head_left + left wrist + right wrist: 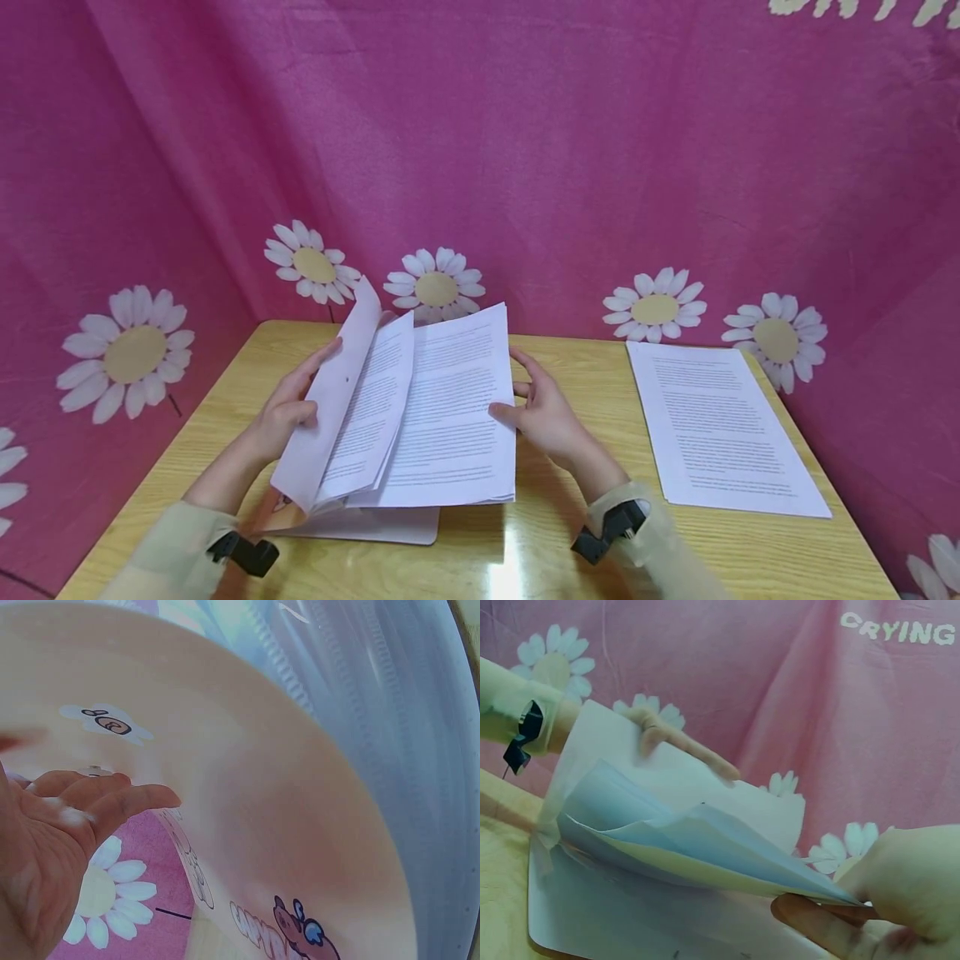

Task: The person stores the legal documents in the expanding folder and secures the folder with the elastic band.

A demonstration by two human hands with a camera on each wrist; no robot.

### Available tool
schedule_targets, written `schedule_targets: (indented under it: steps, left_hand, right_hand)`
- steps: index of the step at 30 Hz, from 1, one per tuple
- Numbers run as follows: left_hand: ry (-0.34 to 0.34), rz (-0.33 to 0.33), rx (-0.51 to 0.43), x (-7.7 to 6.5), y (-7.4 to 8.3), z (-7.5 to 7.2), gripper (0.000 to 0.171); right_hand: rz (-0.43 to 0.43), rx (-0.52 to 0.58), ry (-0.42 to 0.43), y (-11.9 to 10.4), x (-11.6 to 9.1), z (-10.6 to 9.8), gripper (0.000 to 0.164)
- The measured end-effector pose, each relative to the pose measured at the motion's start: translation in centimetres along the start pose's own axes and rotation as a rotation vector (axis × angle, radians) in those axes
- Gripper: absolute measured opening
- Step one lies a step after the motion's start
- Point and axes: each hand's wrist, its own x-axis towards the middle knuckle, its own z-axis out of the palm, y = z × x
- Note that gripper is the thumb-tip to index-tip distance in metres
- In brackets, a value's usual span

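Observation:
A folder with a pale cover point(333, 383) stands partly open on the left of the table. Cartoon prints show on the cover's outer side point(247, 795) in the left wrist view. My left hand point(288, 408) touches the raised cover at its outer edge, its fingers fairly straight. Printed sheets point(457, 408) fan out over the folder, a narrower leaf point(375, 408) standing up beside them. With the thumb in front and fingers behind, my right hand point(543, 412) pinches the sheets' right edge. The right wrist view shows the same sheets point(727, 847) bowed above the folder's lower cover point(645, 915).
A separate stack of printed paper point(720, 433) lies on the right of the wooden table point(577, 367). Clear plastic point(375, 712) shows behind the cover in the left wrist view. Pink cloth point(525, 167) with daisies hangs around the table's back and sides.

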Motion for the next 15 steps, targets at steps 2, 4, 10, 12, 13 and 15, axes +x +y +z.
schedule_targets:
  steps: [2, 4, 10, 12, 13, 15]
  left_hand:
    - [0.005, -0.002, 0.002, 0.0, 0.1, 0.0, 0.092]
    - [0.009, -0.005, 0.001, -0.1, 0.1, 0.1, 0.092]
    - [0.007, -0.004, -0.010, 0.0, 0.2, 0.1, 0.093]
    - [0.004, -0.002, -0.009, 0.0, 0.2, 0.1, 0.093]
    - [0.004, -0.003, -0.010, 0.0, 0.2, 0.2, 0.093]
    - [0.002, -0.006, -0.010, 0.0, 0.2, 0.2, 0.093]
  right_hand:
    - [0.003, 0.003, 0.009, 0.2, 0.0, 0.4, 0.091]
    - [0.003, -0.004, 0.014, 0.4, 0.0, 0.8, 0.091]
    - [0.036, 0.029, -0.016, 0.9, 0.3, 2.1, 0.091]
    - [0.056, 0.033, -0.037, 1.0, 0.2, 2.2, 0.089]
    - [0.068, 0.033, -0.049, 1.0, 0.1, 2.3, 0.088]
    - [0.091, 0.032, -0.069, 1.0, 0.0, 2.2, 0.087]
